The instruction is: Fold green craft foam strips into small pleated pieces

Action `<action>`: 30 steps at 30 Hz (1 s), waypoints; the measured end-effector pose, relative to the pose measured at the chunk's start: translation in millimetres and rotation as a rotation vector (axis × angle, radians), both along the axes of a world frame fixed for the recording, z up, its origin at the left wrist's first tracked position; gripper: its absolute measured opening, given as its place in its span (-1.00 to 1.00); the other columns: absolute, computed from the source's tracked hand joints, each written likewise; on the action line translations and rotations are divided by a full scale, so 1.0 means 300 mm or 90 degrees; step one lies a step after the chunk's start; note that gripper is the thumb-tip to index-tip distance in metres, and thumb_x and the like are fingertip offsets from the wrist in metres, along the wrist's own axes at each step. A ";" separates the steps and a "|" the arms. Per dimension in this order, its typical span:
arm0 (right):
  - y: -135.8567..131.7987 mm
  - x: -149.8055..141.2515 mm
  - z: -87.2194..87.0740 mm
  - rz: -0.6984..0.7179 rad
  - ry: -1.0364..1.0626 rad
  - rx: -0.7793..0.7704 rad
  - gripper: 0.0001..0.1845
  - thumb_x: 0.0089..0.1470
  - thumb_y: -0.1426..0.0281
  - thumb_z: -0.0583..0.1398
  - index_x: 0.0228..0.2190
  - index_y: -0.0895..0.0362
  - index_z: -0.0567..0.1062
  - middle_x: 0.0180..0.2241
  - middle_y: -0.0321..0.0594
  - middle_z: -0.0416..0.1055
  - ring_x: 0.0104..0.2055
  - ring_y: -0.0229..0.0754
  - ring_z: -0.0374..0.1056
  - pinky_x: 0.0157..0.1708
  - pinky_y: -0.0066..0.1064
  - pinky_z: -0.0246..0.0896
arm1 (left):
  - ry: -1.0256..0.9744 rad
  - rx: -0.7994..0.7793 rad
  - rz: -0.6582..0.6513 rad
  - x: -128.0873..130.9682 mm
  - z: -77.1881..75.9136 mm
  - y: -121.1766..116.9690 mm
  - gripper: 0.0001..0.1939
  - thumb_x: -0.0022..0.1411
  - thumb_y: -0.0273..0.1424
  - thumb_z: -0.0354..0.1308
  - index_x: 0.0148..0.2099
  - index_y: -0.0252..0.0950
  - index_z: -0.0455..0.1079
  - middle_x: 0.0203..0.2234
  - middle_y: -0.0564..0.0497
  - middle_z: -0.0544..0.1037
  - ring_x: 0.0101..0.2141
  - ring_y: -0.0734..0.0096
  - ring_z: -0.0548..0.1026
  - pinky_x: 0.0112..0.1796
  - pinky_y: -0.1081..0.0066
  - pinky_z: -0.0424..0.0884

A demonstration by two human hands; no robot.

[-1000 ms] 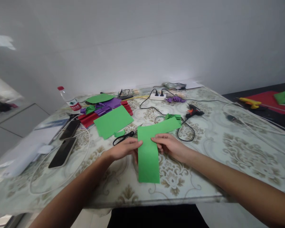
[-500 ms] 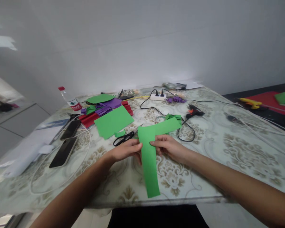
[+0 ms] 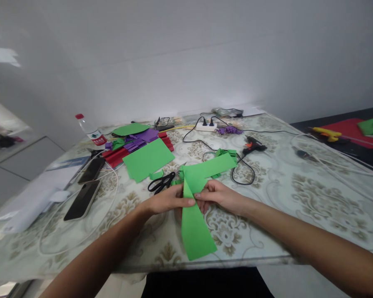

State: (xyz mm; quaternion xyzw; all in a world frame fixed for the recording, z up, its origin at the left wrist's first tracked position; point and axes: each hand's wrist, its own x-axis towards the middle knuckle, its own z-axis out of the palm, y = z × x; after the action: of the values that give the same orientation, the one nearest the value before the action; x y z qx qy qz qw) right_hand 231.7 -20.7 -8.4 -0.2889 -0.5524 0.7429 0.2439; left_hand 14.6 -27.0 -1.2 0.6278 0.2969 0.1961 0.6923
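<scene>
One green sheet [image 3: 197, 236]: it is over the near part of the desk [image 3: 127, 236], between the left hand and the right hand; I cannot tell if its near end touches the desk.
Left hand [image 3: 168, 200]: it pinches the left edge, thumb on top and fingers under.
Right hand [image 3: 217, 196]: thumb and fingers pinch the right side, just by a slanting fold.
Feel: it looks light and thin, not slippery, and easy to bend. It may crease or rip if pulled hard.
Good place to hold: the two long edges, close to the fold, with a soft pinch.
Sheet shape: slim at the fingers, wide at the near end like a fan, with a dull, smooth face.
Green strip [image 3: 211, 167]: it goes off to the right from the far end; I cannot tell if it is one piece with the sheet.
Scissors [image 3: 161, 182]: black loops, just left of the sheet.
Flat piece [image 3: 149, 159]: plain green with straight sides, beyond the scissors.
Paper pile: bumpy red folds [image 3: 115, 156], purple bits [image 3: 147, 135] and a round-edged green piece [image 3: 132, 129].
Glue gun [image 3: 254, 145]: hard and black with an orange part, beyond the right hand.
Bottle [image 3: 91, 131]: clear, with a red cap, left of the pile.
Desk top: a pale cover with brown flower shapes.
</scene>
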 end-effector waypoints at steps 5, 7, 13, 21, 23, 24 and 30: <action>-0.001 -0.005 0.007 -0.069 -0.003 -0.007 -0.56 -0.05 0.09 0.39 -0.49 0.23 0.49 -0.55 -0.23 0.50 -0.59 -0.32 0.37 -0.53 -0.49 0.29 | 0.020 -0.012 0.001 0.003 0.004 0.001 -0.57 0.20 -0.21 0.32 0.05 -0.32 0.46 -0.14 -0.13 0.59 -0.15 0.23 0.54 -0.08 0.28 0.45; 0.002 -0.006 0.007 -0.116 -0.010 -0.007 -0.56 -0.03 0.07 0.38 -0.48 0.19 0.43 -0.59 -0.31 0.45 -0.63 -0.37 0.28 -0.62 -0.54 0.14 | 0.026 -0.021 -0.001 0.003 0.005 0.001 -0.55 0.19 -0.23 0.34 0.07 -0.33 0.45 -0.15 -0.13 0.59 -0.13 0.21 0.54 -0.06 0.28 0.45; 0.020 -0.003 -0.012 -0.187 -0.057 0.049 -0.57 0.00 0.05 0.34 -0.44 0.14 0.39 -0.68 -0.46 0.27 -0.68 -0.42 0.10 -0.66 -0.54 -0.09 | 0.059 -0.061 -0.002 -0.006 0.000 -0.004 -0.49 0.12 -0.16 0.39 0.03 -0.35 0.48 -0.25 -0.11 0.62 -0.28 0.27 0.58 -0.16 0.30 0.49; 0.010 -0.004 0.004 -0.168 -0.071 0.058 -0.54 -0.05 0.03 0.33 -0.52 0.13 0.34 -0.67 -0.42 0.29 -0.66 -0.39 0.13 -0.64 -0.51 -0.06 | 0.007 -0.182 0.093 -0.003 -0.035 0.023 -0.09 0.18 0.34 -0.20 0.02 -0.36 0.48 -0.48 -0.14 0.61 -0.49 0.22 0.56 -0.41 0.31 0.48; 0.006 -0.003 0.008 -0.169 -0.080 0.072 -0.55 -0.02 0.04 0.32 -0.52 0.12 0.33 -0.68 -0.43 0.28 -0.67 -0.39 0.13 -0.64 -0.51 -0.07 | 0.026 -0.201 0.105 -0.002 -0.027 0.023 -0.05 0.19 0.35 -0.27 -0.05 -0.39 0.52 -0.52 -0.15 0.60 -0.51 0.23 0.55 -0.42 0.33 0.46; 0.005 -0.002 0.009 -0.169 -0.084 0.077 -0.56 -0.02 0.05 0.32 -0.52 0.13 0.34 -0.68 -0.43 0.28 -0.67 -0.39 0.13 -0.64 -0.51 -0.06 | 0.047 -0.216 0.109 -0.003 -0.023 0.022 -0.02 0.18 0.36 -0.31 -0.12 -0.41 0.54 -0.55 -0.17 0.59 -0.53 0.23 0.54 -0.45 0.33 0.45; 0.002 -0.001 0.007 -0.156 -0.100 0.099 -0.57 -0.01 0.04 0.31 -0.51 0.15 0.40 -0.67 -0.40 0.32 -0.65 -0.39 0.15 -0.63 -0.52 -0.02 | 0.129 -0.286 0.121 -0.023 -0.015 0.024 -0.02 0.14 0.39 -0.28 -0.36 -0.42 0.57 -0.57 -0.19 0.57 -0.58 0.26 0.50 -0.49 0.32 0.43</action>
State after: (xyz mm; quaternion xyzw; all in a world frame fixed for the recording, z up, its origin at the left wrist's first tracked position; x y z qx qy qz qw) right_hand 231.3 -20.1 -6.4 -0.3916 -0.5863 0.6378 0.3101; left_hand 7.6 -19.8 -5.9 0.4439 0.4582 0.1255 0.7597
